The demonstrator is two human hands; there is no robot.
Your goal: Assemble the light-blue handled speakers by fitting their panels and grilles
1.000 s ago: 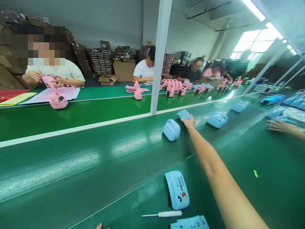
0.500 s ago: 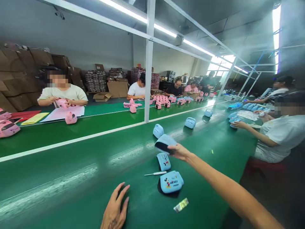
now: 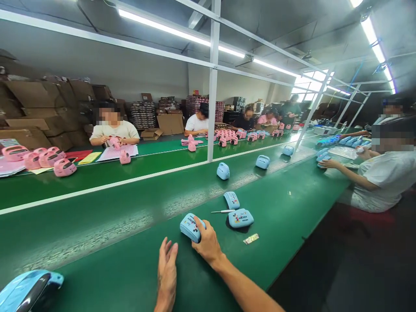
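Two hands sit low on the green desk [image 3: 107, 264]. The right hand [image 3: 207, 245] is clamped over one end of a light-blue cover [image 3: 191, 226] with a Mickey print. The cover sits right at the desk surface, just ahead of the left hand [image 3: 167, 274]. That hand lies flat with fingers apart, holding nothing. My guess is the cover is light, soft and a bit grippy, more rubbery sleeve than hard shell, so it'd flex if squeezed mid-body. I'd pinch it by the thicker rounded rim instead. Another cover [image 3: 241, 218] lies a little beyond, matte with rounded corners, and a thin white-handled pick [image 3: 222, 211] is just behind it. A glossy, hard-looking blue gadget [image 3: 222, 170] stands farther out.
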